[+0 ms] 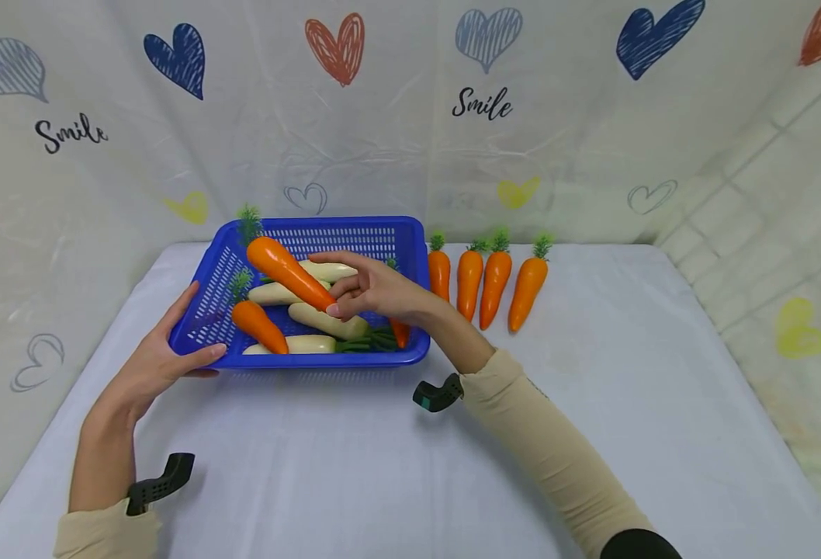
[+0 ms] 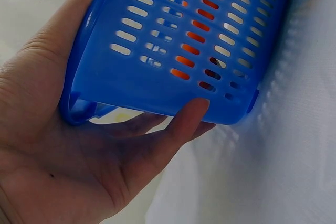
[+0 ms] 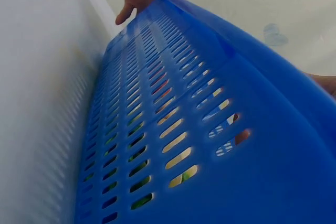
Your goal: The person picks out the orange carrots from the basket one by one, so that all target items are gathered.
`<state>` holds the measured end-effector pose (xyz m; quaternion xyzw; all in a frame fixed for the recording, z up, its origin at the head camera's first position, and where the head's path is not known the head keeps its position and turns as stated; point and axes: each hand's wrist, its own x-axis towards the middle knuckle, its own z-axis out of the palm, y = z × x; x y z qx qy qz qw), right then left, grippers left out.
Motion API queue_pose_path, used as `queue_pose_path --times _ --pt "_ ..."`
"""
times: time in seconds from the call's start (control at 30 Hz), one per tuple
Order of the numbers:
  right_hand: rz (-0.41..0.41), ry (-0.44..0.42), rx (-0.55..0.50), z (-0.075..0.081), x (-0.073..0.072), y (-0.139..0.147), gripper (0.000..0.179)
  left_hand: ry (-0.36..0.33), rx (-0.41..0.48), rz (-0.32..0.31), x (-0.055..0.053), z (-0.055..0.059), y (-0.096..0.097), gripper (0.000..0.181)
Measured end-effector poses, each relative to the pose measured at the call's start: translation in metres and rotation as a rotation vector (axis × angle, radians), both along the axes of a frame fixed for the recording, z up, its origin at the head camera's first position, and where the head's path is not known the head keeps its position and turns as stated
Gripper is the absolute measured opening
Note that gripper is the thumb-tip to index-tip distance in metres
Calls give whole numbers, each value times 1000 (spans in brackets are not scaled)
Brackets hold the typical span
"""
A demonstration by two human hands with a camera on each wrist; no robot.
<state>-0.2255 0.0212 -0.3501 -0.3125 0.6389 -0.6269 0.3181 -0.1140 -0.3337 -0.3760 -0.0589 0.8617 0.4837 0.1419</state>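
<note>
My right hand [image 1: 386,293] pinches an orange carrot [image 1: 286,270] near its thin tip, above the blue plastic basket [image 1: 313,361]. The carrot's green top points to the back left. At the basket's left front corner, my left hand [image 1: 154,361] grips the side, and the left wrist view shows its thumb [image 2: 184,124] against the perforated wall. Inside lie several white radishes [image 1: 323,320] with green tops, one carrot [image 1: 260,326] at the left and another [image 1: 400,333] at the right, partly hidden by my right wrist. The basket's wall covers most of the right wrist view.
Several carrots [image 1: 497,281] lie side by side on the white tablecloth [image 1: 613,388], just right of the basket, green tops toward the back. A pale curtain [image 1: 396,140] printed with hearts hangs behind the table. Black camera mounts [image 1: 162,483] sit on both wrists.
</note>
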Motion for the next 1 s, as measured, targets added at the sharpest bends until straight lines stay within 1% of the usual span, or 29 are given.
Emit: queue_pose_path --times 0.3,0.47,0.67,0.83,1.0 --pt "-5 17 24 2 3 4 75 -3 26 7 0 -1 1 103" --pt "-21 28 33 4 5 9 77 -3 30 7 -1 0 2 102" --pt "-60 75 45 9 6 18 77 -6 17 10 -2 0 2 102" --pt "-91 86 44 11 5 26 77 -9 14 16 -1 0 0 102" --pt "-121 116 34 13 5 37 78 -8 17 12 0 1 1 103"
